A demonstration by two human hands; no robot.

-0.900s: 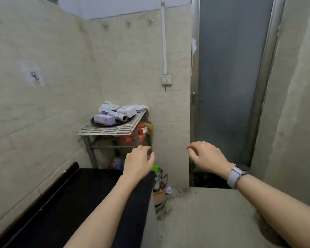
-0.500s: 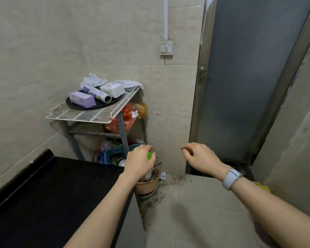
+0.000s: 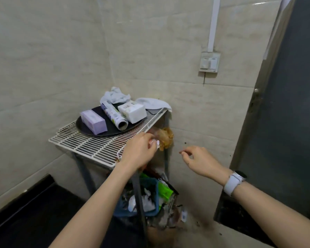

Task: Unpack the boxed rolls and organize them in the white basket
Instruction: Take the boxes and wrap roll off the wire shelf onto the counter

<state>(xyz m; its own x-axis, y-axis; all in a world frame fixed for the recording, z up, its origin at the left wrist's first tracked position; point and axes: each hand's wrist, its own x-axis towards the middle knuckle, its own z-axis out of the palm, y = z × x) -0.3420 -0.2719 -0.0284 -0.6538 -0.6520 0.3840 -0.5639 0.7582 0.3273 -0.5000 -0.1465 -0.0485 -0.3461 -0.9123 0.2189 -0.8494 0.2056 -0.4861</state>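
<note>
On a white wire rack (image 3: 89,145) in the corner lies a dark round tray (image 3: 82,130). It carries a purple box (image 3: 93,121), a printed roll (image 3: 114,116) lying on its side, and a white box (image 3: 132,111). My left hand (image 3: 140,151) hovers over the rack's front right corner, fingers loosely curled, holding nothing. My right hand (image 3: 199,161), a white watch on its wrist, hangs in the air to the right of the rack, also loosely curled and empty. No white basket can be made out.
Crumpled cloths (image 3: 115,95) lie behind the tray. Under the rack are an orange bag (image 3: 166,138) and a blue basket (image 3: 154,194) of clutter. A black counter (image 3: 34,221) is at lower left, a grey door (image 3: 284,122) at right, a wall switch (image 3: 209,62) above.
I have come closer to the rack, which now looms larger. Both hands have moved forward and up; the left one has reached the rack's front corner.
</note>
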